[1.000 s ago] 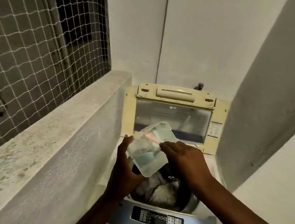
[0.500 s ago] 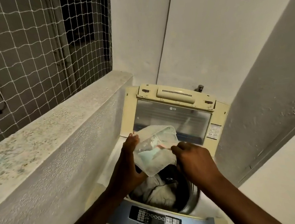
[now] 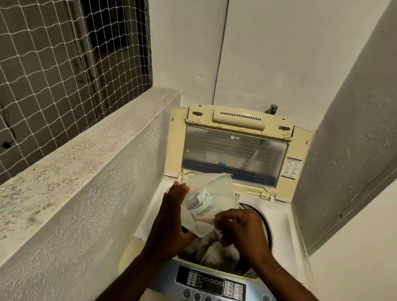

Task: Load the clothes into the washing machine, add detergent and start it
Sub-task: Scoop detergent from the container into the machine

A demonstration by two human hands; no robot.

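Both hands clamp a clear, crinkled plastic detergent pouch above the open drum: the left hand grips its left edge, the right hand pinches its lower corner. Grey clothes fill the drum of the cream top-loading washing machine, its lid raised upright. A rough white parapet crowds the machine's left side. The pouch's contents are blurred; the control panel is cut off below.
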